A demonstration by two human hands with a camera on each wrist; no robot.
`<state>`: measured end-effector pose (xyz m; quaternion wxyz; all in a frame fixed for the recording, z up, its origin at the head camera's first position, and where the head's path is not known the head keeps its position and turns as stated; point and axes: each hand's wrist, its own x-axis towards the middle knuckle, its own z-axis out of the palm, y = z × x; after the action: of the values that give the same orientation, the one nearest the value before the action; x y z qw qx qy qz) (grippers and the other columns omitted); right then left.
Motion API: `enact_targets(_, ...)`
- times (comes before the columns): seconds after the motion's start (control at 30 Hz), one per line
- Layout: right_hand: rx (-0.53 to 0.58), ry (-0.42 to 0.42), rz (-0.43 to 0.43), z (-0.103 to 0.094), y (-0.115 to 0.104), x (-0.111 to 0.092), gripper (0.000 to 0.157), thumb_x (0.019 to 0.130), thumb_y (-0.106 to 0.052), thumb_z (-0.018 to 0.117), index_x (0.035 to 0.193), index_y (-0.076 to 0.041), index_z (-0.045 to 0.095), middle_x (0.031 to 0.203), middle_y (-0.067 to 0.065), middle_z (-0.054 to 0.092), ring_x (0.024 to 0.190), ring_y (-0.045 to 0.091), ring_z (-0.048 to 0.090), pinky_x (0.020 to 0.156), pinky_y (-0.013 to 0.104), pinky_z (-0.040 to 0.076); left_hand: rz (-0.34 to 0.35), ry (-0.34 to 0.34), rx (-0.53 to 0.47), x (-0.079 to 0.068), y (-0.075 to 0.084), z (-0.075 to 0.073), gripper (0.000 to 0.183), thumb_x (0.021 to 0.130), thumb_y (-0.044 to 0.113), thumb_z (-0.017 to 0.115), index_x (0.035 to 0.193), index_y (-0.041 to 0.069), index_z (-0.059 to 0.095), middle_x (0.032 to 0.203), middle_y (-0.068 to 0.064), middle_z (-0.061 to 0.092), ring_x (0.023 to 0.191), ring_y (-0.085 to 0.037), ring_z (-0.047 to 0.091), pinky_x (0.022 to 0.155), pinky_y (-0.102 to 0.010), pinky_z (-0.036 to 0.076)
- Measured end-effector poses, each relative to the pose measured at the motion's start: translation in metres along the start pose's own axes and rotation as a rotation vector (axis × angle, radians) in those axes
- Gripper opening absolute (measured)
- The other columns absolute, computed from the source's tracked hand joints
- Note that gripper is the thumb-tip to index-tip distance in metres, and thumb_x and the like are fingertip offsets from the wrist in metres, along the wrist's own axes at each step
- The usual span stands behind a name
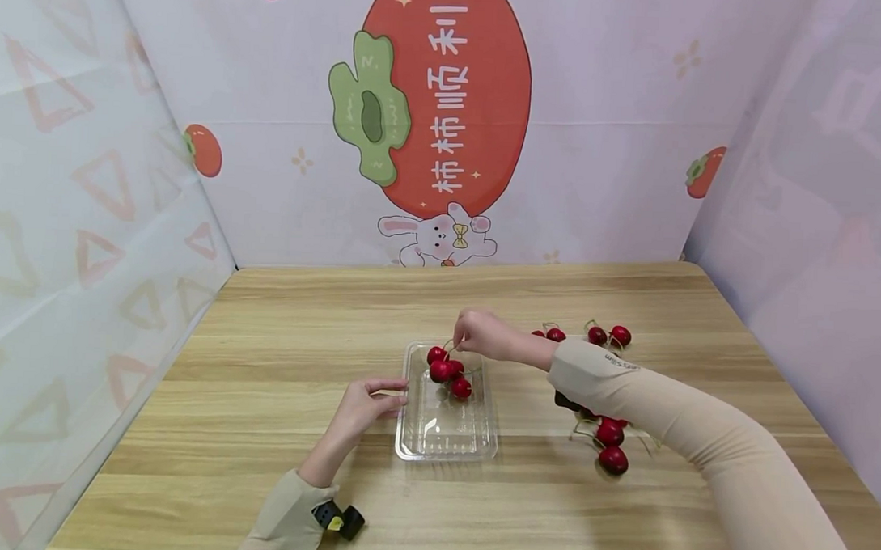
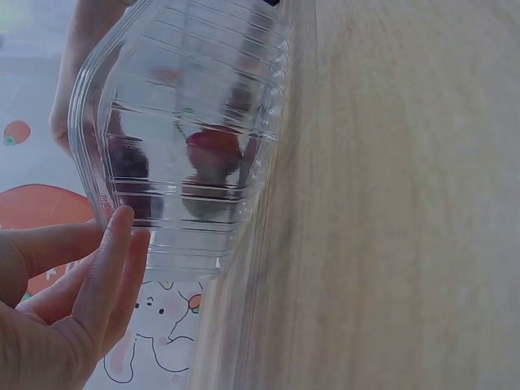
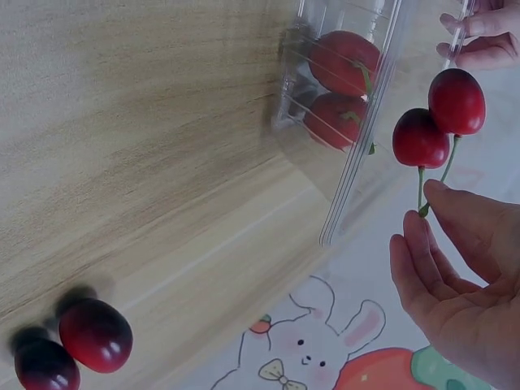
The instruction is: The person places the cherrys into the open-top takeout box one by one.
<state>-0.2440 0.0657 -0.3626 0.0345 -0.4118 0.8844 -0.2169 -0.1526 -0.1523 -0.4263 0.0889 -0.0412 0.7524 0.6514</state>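
While stem-pinching two cherries (image 3: pixel 457 101) over one box (image 1: pixel 445 455) (right hand (image 1: pixel 485 335)), touching its edge, fingers extended (left hand (image 1: pixel 363 406)); two more (image 3: pixel 345 63) inside, tabletop (image 1: pixel 352 300) room behind.

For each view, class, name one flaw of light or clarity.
Head: white glare on the clear tray's floor; left wrist: cherries look hazy and warped through the tray's wall; right wrist: soft dark shadows beside the two loose cherries.

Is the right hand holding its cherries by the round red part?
No, the right hand pinches their stems, with its fingertips clear of the cherries.
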Motion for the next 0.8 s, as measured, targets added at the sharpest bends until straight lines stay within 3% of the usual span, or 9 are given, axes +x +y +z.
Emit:
enact_targets(0.63, -0.027, 0.026, -0.005, 0.014, -0.004, 0.001, 0.008, 0.073, 0.004, 0.062, 0.072, 0.0, 0.069, 0.071, 0.005, 0.056, 0.066, 0.013, 0.052, 0.058, 0.016, 0.047, -0.006, -0.003, -0.011, 0.0, 0.001, 0.0, 0.03, 0.075, -0.007, 0.062, 0.104, -0.01, 0.06, 0.103, -0.024, 0.06, 0.08, -0.021, 0.064, 0.074, -0.04, 0.054)
enact_targets(0.8, -0.049, 0.03, -0.02, 0.016, -0.005, 0.002, 0.008, 0.073, 0.004, 0.061, 0.071, 0.0, 0.068, 0.071, 0.006, 0.057, 0.067, 0.014, 0.053, 0.059, 0.016, 0.047, -0.007, -0.018, 0.005, -0.006, 0.01, 0.0, 0.029, 0.076, -0.008, 0.06, 0.104, -0.012, 0.059, 0.104, -0.025, 0.06, 0.08, -0.021, 0.063, 0.077, -0.044, 0.052)
